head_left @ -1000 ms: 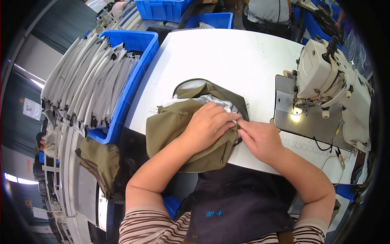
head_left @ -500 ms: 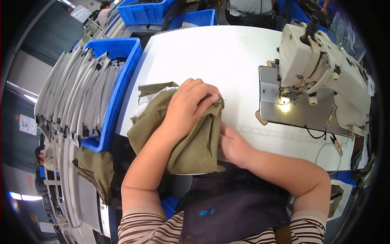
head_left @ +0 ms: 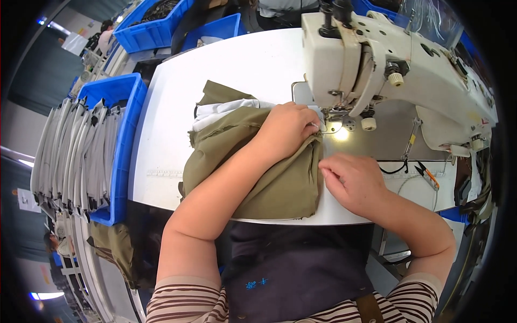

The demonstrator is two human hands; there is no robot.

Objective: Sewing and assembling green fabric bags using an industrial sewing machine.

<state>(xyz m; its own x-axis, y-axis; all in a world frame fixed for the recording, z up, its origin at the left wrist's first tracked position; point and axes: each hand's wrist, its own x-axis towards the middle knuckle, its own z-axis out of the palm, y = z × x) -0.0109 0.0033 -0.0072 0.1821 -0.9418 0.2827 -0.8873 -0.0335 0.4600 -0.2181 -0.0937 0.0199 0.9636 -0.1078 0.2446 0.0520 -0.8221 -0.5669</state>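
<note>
A white worktable [head_left: 226, 70] carries a cream sewing machine [head_left: 388, 64] at far right and an olive garment [head_left: 269, 172] at centre. The left hand [head_left: 288, 129] lies curled on the cloth, seemingly pinching its edge by the needle; the right hand [head_left: 353, 183] presses fingertips on the hem. A blue bin [head_left: 126, 140] stands left.

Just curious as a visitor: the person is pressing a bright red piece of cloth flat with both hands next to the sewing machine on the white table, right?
Not quite: the cloth is olive green, not red, as the head view shows. The rest holds: the left hand and right hand press it on the white table beside the sewing machine.
</note>
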